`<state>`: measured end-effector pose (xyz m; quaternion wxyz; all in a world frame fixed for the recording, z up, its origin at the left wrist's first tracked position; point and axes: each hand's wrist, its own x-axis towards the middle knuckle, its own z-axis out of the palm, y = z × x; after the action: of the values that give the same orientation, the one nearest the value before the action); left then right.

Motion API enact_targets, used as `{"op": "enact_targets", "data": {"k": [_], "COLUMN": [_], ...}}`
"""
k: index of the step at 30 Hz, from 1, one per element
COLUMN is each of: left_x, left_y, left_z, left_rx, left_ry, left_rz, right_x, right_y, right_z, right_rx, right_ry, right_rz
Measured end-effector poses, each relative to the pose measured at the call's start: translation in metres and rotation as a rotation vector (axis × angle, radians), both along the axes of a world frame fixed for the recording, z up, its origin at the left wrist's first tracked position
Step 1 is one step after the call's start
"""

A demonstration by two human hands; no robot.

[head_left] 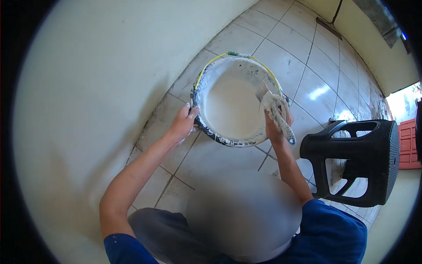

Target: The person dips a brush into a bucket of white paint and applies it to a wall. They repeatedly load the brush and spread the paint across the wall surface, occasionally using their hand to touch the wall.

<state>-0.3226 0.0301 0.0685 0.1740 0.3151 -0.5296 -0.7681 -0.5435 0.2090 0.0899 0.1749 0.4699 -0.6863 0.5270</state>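
Note:
A bucket [222,141] of off-white paint [235,108] stands in front of me, its rim smeared with dried and wet paint. Its yellow wire handle [210,63] with a green grip lies along the far rim. My left hand [182,121] grips the bucket's left rim, with paint on the fingertips. In my right hand [274,121] is a paint-coated paintbrush [277,110], held at the bucket's right edge. The brush head points inward over the paint, and the handle end sticks out toward me. Whether the right fingers also touch the rim is hidden.
A black plastic stool [351,160] lies on its side at the right. Along the left runs a pale wall [96,88]. White floor tiles [281,42] stretch away, with a squeegee or broom [329,27] against the far wall. Something red [408,143] shows at the right edge.

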Motion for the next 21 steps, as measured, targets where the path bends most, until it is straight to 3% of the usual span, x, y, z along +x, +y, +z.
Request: {"op": "enact_targets", "data": {"k": [4, 11, 17, 20, 21], "left_x": [-0.004, -0.007, -0.014, -0.008, -0.011], "left_y": [-0.004, -0.020, -0.034, -0.024, -0.025], "left_z": [-0.004, -0.012, -0.034, -0.019, -0.029], "left_rx": [-0.033, -0.266, -0.276, -0.253, -0.412], "left_ry": [0.035, -0.165, -0.090, -0.039, -0.138], "left_rz": [0.003, -0.038, -0.042, -0.044, 0.025], "right_x": [0.001, 0.000, 0.002, 0.002, 0.004], "right_y": [-0.005, -0.014, -0.020, -0.019, -0.019], "right_z": [0.001, -0.007, -0.009, -0.010, -0.011], "right_rx": [0.010, -0.007, 0.046, 0.067, 0.050], "right_ry": [0.074, 0.205, 0.106, 0.044, 0.015], "right_rz": [-0.034, -0.060, -0.083, -0.066, -0.057]}}
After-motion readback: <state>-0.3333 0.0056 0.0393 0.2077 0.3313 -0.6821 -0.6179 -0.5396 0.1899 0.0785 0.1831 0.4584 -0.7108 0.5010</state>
